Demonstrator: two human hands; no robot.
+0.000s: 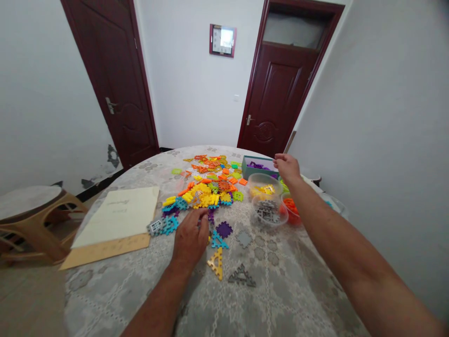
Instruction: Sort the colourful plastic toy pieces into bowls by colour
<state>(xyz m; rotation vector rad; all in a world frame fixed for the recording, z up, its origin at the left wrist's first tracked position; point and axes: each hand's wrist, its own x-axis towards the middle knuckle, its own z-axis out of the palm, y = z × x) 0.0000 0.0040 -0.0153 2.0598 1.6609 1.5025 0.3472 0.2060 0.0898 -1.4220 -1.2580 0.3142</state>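
My left hand rests at the near edge of a heap of plastic building pieces, thumb apart from the curled fingers. A purple piece lies by its fingertips. My right hand is at the right end of a green box with purple pieces inside. Its fingers are drawn together, and anything between them is too small to make out. Near my left hand lie a purple square piece, a blue triangle, a yellow triangle and a dark grey triangle.
Clear round tubs hold yellow pieces, grey pieces and orange pieces. A pale sheet with writing and a tan strip lie on the left of the patterned tablecloth. A stool stands left.
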